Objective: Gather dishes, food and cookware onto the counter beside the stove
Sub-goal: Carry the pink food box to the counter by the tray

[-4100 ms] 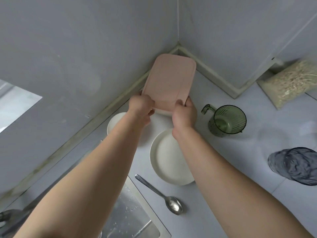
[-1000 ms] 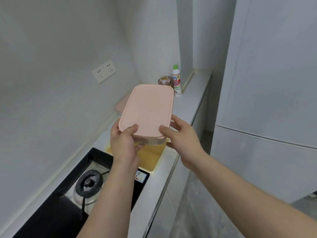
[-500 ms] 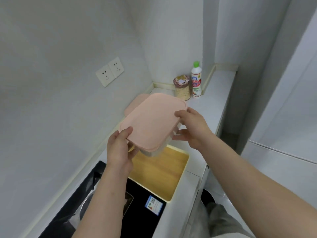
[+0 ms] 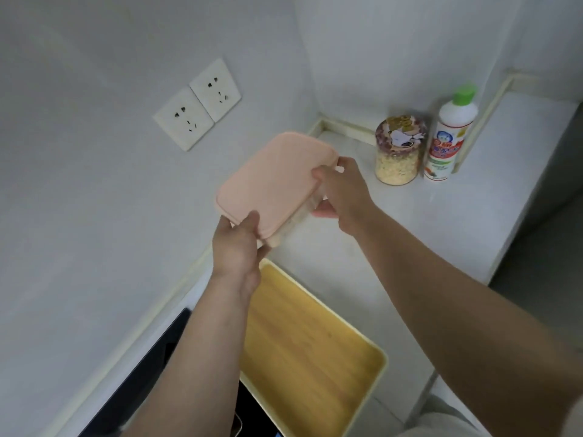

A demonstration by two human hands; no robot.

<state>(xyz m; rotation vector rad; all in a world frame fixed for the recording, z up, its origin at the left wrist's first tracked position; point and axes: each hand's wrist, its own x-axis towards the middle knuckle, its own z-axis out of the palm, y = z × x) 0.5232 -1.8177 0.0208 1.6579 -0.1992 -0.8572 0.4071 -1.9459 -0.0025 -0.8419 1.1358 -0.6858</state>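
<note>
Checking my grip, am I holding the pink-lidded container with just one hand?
No, the left hand grips the near corner of the pink-lidded container and the right hand grips its right edge.

arms outstretched; left hand (image 4: 236, 247) and right hand (image 4: 342, 190) grip the box (image 4: 274, 178) by opposite ends, thumbs above.

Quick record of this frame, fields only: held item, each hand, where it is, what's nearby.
held item: pink-lidded box
left hand: grips its near corner, thumb on the lid
right hand: grips its far right side
position: over the counter, beyond the wooden tray
set down: cannot tell
nearby: jar and green-capped bottle by the wall; stove at lower left
</note>
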